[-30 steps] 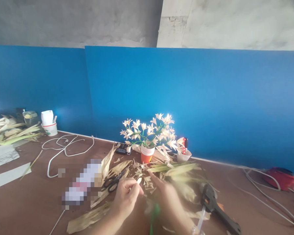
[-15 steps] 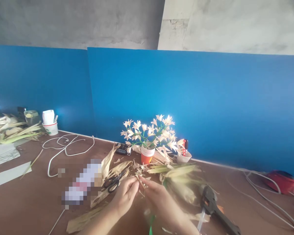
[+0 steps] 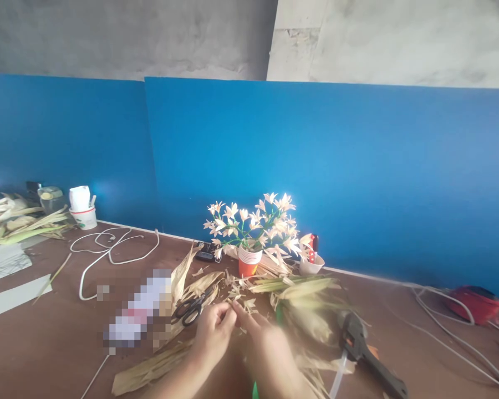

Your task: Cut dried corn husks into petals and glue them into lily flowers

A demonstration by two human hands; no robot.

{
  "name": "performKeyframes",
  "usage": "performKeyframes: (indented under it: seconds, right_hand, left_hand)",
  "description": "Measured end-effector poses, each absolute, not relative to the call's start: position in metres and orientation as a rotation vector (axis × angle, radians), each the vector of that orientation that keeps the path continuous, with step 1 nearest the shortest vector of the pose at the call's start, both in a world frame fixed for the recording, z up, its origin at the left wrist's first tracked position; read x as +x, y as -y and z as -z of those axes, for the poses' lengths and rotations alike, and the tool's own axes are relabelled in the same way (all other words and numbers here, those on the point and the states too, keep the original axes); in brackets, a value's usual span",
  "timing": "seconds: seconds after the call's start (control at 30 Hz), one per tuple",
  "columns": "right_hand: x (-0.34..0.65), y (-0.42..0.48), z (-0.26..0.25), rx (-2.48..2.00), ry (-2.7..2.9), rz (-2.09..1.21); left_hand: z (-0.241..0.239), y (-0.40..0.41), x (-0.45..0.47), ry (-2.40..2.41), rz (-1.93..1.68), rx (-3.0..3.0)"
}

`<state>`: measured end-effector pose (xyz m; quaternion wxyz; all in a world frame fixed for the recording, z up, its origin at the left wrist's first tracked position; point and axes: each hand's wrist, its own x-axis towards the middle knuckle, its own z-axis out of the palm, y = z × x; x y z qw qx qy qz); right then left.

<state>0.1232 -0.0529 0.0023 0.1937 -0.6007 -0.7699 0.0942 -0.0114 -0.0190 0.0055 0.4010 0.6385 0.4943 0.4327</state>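
My left hand [image 3: 213, 334] and my right hand [image 3: 266, 346] meet low in the middle of the brown table [image 3: 58, 343], fingertips pinched together on a small pale piece of dried husk [image 3: 233, 306]. Black scissors [image 3: 190, 309] lie just left of my left hand. Dried corn husks [image 3: 307, 299] and small cut scraps lie scattered around and beyond both hands. Behind them stands an orange paper cup [image 3: 248, 261] holding pale husk flowers [image 3: 253, 221] on green stems. A green strip [image 3: 255, 390] shows under my right wrist.
A black glue gun [image 3: 363, 349] lies right of my right hand. White cables [image 3: 112, 249] loop at the left, more cable and a red object [image 3: 478, 302] at far right. A white cup [image 3: 82, 209] and husk pile [image 3: 16, 224] sit at far left. A blue board [image 3: 316, 166] backs the table.
My hands have drawn together from slightly apart, and both fingertips now pinch the small husk piece. The view has shifted a little.
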Motion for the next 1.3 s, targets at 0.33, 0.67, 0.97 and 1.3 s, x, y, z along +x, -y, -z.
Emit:
performKeyframes:
  seconds: [0.33,0.67,0.97,1.3]
  right_hand:
    - [0.139,0.045,-0.039,-1.260,1.175,-1.413]
    - [0.130,0.048,-0.018,-1.334,1.623,-1.016]
    - [0.132,0.049,-0.014,-1.737,2.077,-0.254]
    - [0.157,0.035,-0.032,-1.875,1.992,-0.492]
  left_hand:
    - [-0.022,0.019,-0.018,-1.144,-1.110,1.561]
    - [-0.007,0.016,-0.019,-1.132,-1.096,1.711]
    - [-0.015,0.014,-0.017,-1.226,-0.950,1.612]
    - [-0.016,0.001,-0.045,-1.306,-0.737,2.293]
